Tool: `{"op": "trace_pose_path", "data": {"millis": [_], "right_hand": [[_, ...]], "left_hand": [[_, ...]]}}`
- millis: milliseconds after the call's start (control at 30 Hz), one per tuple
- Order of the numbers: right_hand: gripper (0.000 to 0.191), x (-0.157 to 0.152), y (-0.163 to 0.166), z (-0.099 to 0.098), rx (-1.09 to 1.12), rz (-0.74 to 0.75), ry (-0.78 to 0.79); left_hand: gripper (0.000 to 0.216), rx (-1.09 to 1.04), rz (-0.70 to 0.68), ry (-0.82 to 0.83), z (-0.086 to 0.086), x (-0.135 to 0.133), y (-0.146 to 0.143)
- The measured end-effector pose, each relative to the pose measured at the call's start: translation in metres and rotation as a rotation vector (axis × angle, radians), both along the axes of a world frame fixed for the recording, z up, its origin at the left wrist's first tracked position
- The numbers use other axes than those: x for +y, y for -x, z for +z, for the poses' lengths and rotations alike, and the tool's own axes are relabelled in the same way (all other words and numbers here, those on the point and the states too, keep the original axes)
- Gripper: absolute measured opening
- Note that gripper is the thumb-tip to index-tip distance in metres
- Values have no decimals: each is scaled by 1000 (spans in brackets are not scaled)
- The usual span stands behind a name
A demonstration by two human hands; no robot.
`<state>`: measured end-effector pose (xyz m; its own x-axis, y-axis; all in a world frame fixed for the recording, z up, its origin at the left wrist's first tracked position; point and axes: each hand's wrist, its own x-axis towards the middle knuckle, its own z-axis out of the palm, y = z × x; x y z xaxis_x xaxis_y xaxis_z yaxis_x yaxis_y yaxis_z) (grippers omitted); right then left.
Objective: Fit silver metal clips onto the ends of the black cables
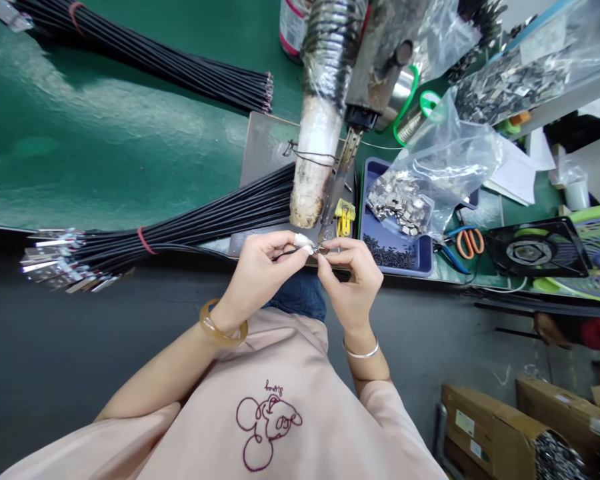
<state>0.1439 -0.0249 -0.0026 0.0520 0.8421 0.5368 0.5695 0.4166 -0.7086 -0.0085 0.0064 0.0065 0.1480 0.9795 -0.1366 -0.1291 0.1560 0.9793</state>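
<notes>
My left hand (260,267) pinches the end of a thin black cable (286,253), with a taped fingertip by the tip. My right hand (350,270) is closed in a pinch on a small metal terminal (322,249) that meets the cable end. Both hands sit at the bench's front edge, just under the tip of a soldering iron (340,177) fixed in a wrapped stand (317,143). A bundle of black cables (195,223) bound with a red band lies to the left, its metal ends overhanging the edge.
A blue tray (420,257) holds small dark parts and a plastic bag of metal terminals (400,200). Orange-handled scissors (467,240), a small black fan (535,250) and a second cable bundle (170,63) lie on the green bench. Cardboard boxes (520,420) stand on the floor at right.
</notes>
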Motion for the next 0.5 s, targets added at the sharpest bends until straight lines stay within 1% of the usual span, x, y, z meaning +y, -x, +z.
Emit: {"op": "trace_pose_path", "data": {"millis": [200, 300, 400, 500], "right_hand": [[13, 4, 1, 0, -40, -30, -37], [14, 3, 1, -1, -47, -22, -71], [17, 0, 0, -4, -77, 3, -101], [17, -3, -2, -6, -107, 16, -99]], "left_hand": [[10, 6, 25, 0, 2, 1, 0], [10, 27, 27, -12, 0, 0, 0], [8, 49, 9, -35, -3, -1, 1], [8, 64, -18, -46, -5, -2, 1]]}}
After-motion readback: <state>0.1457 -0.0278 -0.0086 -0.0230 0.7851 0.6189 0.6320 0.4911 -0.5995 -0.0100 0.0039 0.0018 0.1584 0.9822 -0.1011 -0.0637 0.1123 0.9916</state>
